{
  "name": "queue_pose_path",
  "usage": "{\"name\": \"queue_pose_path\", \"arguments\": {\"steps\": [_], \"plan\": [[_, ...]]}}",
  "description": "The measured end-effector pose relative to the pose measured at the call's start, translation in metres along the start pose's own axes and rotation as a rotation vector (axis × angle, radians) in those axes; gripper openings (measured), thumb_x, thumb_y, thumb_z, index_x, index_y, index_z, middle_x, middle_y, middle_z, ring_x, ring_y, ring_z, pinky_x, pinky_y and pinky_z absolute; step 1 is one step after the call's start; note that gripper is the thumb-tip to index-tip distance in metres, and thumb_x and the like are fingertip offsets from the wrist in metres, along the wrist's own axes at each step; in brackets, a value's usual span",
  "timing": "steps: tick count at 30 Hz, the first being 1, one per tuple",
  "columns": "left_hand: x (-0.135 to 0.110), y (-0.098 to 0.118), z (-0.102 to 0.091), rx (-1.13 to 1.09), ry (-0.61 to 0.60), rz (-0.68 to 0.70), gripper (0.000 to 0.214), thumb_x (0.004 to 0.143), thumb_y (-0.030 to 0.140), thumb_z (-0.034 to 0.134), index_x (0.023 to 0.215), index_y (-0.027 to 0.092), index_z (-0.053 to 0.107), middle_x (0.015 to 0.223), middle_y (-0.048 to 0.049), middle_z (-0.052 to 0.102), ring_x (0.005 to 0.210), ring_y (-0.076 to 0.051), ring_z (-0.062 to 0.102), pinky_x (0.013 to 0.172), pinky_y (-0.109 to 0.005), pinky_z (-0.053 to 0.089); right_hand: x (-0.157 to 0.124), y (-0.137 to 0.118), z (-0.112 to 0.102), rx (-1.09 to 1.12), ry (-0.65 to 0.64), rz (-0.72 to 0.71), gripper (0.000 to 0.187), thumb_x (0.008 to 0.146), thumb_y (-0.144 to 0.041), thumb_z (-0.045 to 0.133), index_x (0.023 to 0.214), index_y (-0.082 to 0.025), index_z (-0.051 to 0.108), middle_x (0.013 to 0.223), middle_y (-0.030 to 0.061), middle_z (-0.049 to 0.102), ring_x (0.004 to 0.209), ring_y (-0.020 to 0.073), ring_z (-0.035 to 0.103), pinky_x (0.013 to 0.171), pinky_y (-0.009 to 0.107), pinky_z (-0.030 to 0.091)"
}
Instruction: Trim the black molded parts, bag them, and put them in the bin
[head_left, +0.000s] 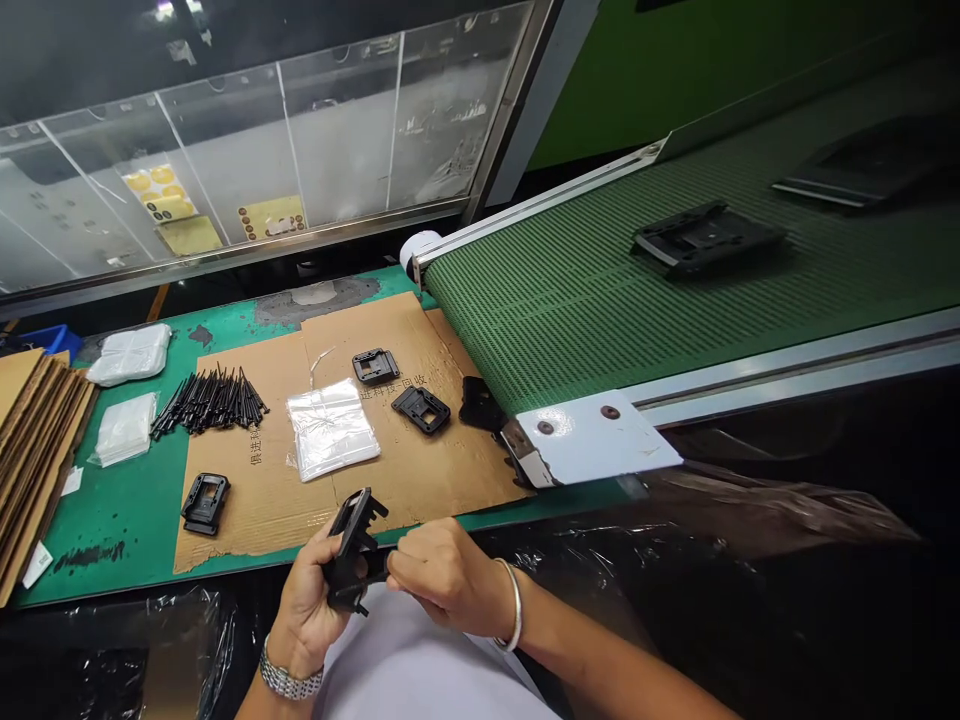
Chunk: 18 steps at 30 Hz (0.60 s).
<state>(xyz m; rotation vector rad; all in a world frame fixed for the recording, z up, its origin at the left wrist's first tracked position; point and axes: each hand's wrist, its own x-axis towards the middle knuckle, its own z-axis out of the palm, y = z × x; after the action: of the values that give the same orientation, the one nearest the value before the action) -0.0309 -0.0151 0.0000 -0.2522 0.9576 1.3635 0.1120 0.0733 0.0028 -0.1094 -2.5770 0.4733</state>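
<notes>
L hand (307, 590) has the blk plastic part (346, 565) in the air, just off the near edge of the tabletop (146, 500), above the white clothing (420, 660). Long axis runs steeply up the view, top end leaning slightly R and away, short prongs poking out on the R side. L fingers (322, 550) wrap the L edge, thumb along it, gap closed down to the part's thickness: firm hold. R hand (450, 575) comes in from the R, fingers (405, 572) curled tight against the part's R side; exact pinch hidden, can't tell what's btwn the tips. Beyond, cardboard (469, 465) carries clear bags (334, 430) approx mid-sheet, w/ similar blk pcs nearby: upper pc (375, 366), R pc (421, 410), L pc (205, 503). Blk rods (214, 400) lie bunched at the sheet's L side. Conveyor (540, 270) at R.
</notes>
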Motion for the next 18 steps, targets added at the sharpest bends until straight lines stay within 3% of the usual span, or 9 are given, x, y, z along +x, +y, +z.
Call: {"name": "queue_pose_path", "arguments": {"steps": [4,8,13,18], "plan": [[0.000,0.000,0.000,0.007,0.020,0.015,0.017,0.059,0.005,0.058,0.075,0.013,0.056,0.054,0.0031,0.050,0.038,-0.004,0.041,0.034,-0.014,0.030,-0.005,-0.007,-0.002,0.124,-0.002,-0.028,0.038,0.091,-0.024,0.025,0.059,-0.019,0.044,0.047,-0.0027,0.045,0.042,0.0098,0.036,0.042,0.025,0.022],[0.000,-0.003,0.005,-0.007,0.088,0.143,0.021,0.059,0.004,0.059,0.078,0.014,0.058,0.055,0.0042,0.051,0.044,-0.006,0.045,0.043,-0.017,0.037,0.002,-0.015,-0.001,0.175,0.102,0.188,0.039,0.094,-0.026,0.019,0.065,-0.018,0.044,0.052,-0.0011,0.048,0.045,0.0095,0.039,0.046,0.023,0.028],[-0.001,-0.010,0.011,-0.018,0.095,0.238,0.028,0.062,0.009,0.061,0.088,0.017,0.060,0.057,0.0039,0.054,0.048,-0.007,0.048,0.048,-0.018,0.040,0.007,-0.022,0.007,0.145,0.098,0.285,0.039,0.094,-0.027,0.019,0.063,-0.018,0.041,0.051,-0.0019,0.045,0.044,0.0092,0.039,0.046,0.022,0.026],[0.000,-0.015,0.005,0.038,0.080,0.263,0.043,0.061,0.013,0.065,0.103,0.020,0.058,0.062,0.0029,0.057,0.057,-0.010,0.053,0.055,-0.019,0.043,0.002,-0.010,0.012,0.118,0.174,0.422,0.038,0.093,-0.028,0.022,0.061,-0.018,0.040,0.049,-0.0028,0.042,0.043,0.0089,0.039,0.045,0.022,0.025]]}}
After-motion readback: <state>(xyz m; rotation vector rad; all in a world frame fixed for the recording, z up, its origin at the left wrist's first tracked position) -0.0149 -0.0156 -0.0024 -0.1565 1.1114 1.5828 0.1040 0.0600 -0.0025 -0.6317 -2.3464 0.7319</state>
